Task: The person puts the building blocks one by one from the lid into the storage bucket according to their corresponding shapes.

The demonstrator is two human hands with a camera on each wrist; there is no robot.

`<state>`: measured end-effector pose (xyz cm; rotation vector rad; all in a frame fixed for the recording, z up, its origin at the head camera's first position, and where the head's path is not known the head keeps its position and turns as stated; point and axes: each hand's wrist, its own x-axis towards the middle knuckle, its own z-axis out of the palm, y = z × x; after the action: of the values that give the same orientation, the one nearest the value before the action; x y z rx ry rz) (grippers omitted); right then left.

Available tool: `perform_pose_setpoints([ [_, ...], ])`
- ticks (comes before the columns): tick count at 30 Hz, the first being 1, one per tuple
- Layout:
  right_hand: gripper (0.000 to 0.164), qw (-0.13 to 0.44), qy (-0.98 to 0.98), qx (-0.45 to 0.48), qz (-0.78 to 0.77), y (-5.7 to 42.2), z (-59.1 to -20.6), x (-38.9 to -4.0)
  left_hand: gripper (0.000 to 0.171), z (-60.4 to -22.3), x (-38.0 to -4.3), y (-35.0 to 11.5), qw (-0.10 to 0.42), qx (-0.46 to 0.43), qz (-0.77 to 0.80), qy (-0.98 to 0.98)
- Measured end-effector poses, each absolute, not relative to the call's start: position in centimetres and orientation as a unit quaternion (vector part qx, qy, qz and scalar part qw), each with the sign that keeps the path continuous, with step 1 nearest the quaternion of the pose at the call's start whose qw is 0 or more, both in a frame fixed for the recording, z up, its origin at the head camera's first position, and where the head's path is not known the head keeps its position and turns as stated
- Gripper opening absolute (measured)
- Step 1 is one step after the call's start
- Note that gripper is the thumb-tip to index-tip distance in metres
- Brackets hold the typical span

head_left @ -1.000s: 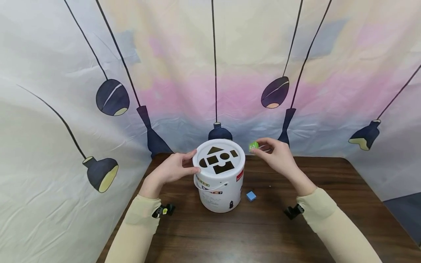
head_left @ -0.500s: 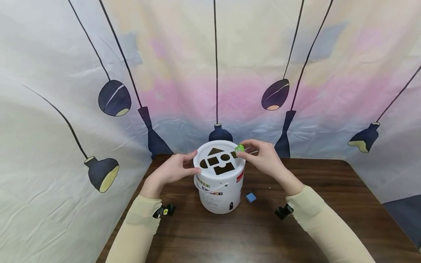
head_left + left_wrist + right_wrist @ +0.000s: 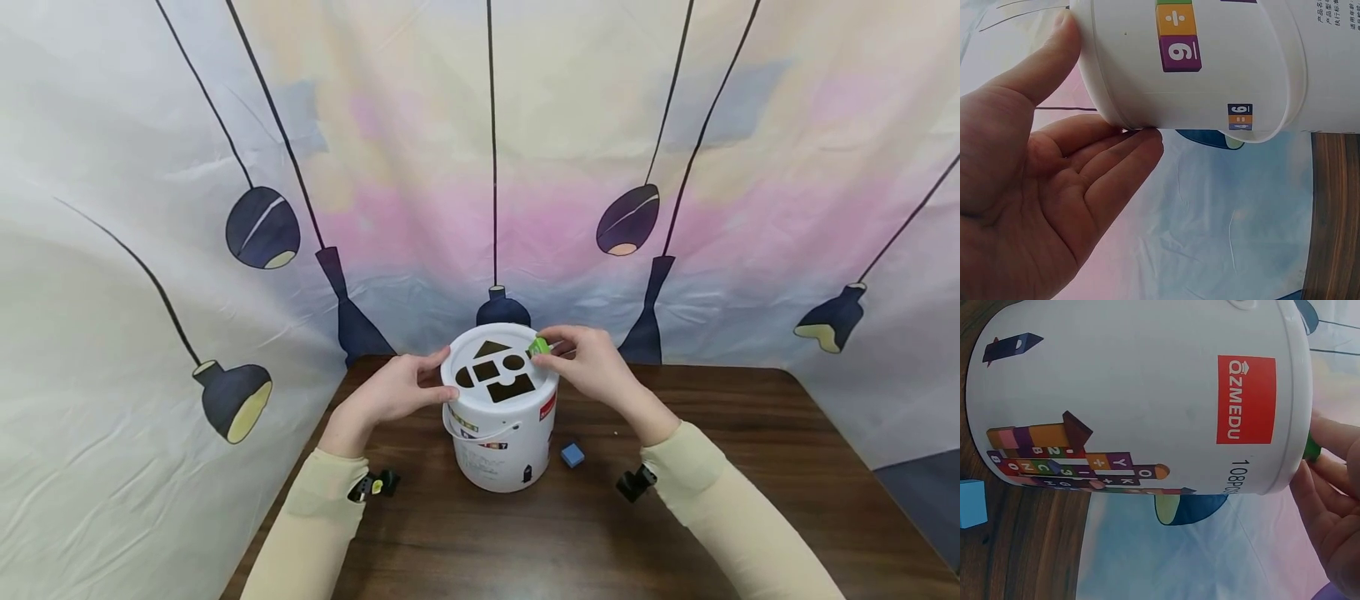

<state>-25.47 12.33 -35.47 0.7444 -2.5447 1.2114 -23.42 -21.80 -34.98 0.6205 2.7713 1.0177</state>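
A white bucket (image 3: 491, 454) stands upright on the table, its lid (image 3: 480, 396) cut with several shaped holes. My left hand (image 3: 390, 387) holds the bucket at the lid's left edge, thumb on the near side and fingers round the far side. Between thumb and fingertips my right hand (image 3: 588, 362) pinches a small green block (image 3: 538, 347), right over the small rectangular hole at the lid's right. From the right wrist view, only a sliver of the green block (image 3: 1312, 449) shows behind the rim. A blue block (image 3: 572, 455) lies on the table, right of the bucket.
The brown wooden table (image 3: 495, 558) carries the bucket. Behind it hangs a pale curtain (image 3: 420, 167) printed with dark lamps. A white carrying handle (image 3: 480, 435) hangs down the bucket's front.
My right hand has moved left with the green block, from beside the bucket to over the lid's right-hand hole, and lowered it there. My left hand has stayed at the rim.
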Motion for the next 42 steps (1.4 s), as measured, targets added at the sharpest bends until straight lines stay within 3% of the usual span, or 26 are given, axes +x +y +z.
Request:
perform_pose_setpoints([
  [42,0.043,0.074,-0.900,0.232,0.361,11.2,-34.3,-26.6,0.086,-34.7,-23.2,-21.7,0.060,0.208,0.336,0.917],
])
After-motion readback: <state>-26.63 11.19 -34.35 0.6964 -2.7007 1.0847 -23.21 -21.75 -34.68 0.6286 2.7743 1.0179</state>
